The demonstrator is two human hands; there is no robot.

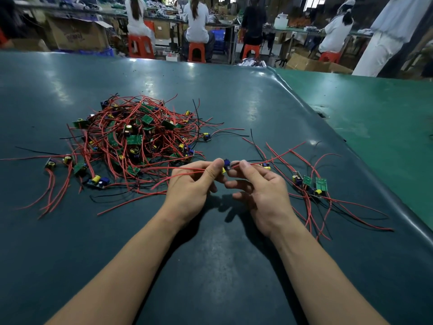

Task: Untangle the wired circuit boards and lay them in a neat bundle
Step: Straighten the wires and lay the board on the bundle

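Note:
A tangled heap of small green circuit boards with red and black wires (138, 139) lies on the dark mat, left of centre. Between my hands a single wired board (226, 164) with blue and yellow parts is held just above the mat. My left hand (194, 184) pinches it and its red wires from the left. From the right, my right hand (260, 186) pinches the same board between thumb and forefinger. A small group of sorted boards (309, 182) lies to the right, their wires trailing toward me.
The dark green mat (210, 266) covers the table; its raised right edge (351, 151) meets a lighter green surface. Loose boards (98, 180) lie at the heap's near left. Beyond the table's far edge people sit on orange stools among cardboard boxes.

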